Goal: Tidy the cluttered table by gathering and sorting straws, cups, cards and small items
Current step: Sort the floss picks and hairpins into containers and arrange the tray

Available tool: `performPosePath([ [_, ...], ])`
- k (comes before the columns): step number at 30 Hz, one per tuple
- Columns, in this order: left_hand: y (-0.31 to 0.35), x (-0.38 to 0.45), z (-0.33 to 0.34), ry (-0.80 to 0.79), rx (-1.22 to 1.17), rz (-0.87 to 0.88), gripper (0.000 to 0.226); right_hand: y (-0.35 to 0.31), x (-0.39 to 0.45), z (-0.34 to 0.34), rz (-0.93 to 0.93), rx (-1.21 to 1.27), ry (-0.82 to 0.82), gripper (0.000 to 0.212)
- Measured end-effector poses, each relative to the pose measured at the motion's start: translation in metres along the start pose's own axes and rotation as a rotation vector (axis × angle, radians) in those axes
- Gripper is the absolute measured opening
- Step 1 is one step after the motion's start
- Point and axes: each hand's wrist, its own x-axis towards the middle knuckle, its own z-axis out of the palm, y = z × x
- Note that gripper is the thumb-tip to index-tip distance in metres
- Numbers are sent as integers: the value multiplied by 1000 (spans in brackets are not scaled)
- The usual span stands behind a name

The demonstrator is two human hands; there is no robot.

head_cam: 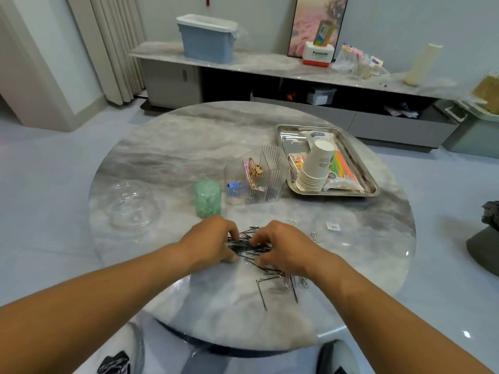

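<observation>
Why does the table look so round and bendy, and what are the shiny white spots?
In the head view, the wide-angle lens bulges the table and curves the far cabinet. The white spots near the table's right edge are glare from room light. The green jar looks slightly soft and blurry.

My left hand (213, 241) and right hand (280, 247) cover much of the black hairpin pile (249, 248), so I cannot tell which pins my curled fingers actually grip. The clear clips (298, 282) under my right wrist blur together. The stacked paper cups (314, 167) hide part of the tray (334, 194) contents.
</observation>
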Motion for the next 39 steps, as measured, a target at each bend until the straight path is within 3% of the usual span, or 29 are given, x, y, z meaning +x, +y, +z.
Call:
performPosePath([
  [4,2,6,14,53,-20,107,31,-4,6,6,27,-76,17,32],
  [7,-1,11,17,62,-27,87,21,1,8,5,97,-123,9,35],
  [10,-8,15,11,29,-25,28,10,8,7,-1,176,-113,-2,16],
  [12,-13,18,9,11,-30,-6,12,12,7,-3,198,-107,-18,8],
  [18,-18,18,0,4,-115,-9,14,18,8,-4,186,-153,-36,12],
  [26,-7,18,-9,-57,-689,-160,2,30,7,-14,243,376,112,6],
  [32,9,15,-2,-203,-1173,-264,22,18,7,-9,329,1009,101,8],
  [35,14,14,3,-200,-1196,-234,21,7,7,-6,360,1230,38,14],
  [39,17,13,10,-112,-977,-161,14,-1,6,2,364,1305,107,19],
])
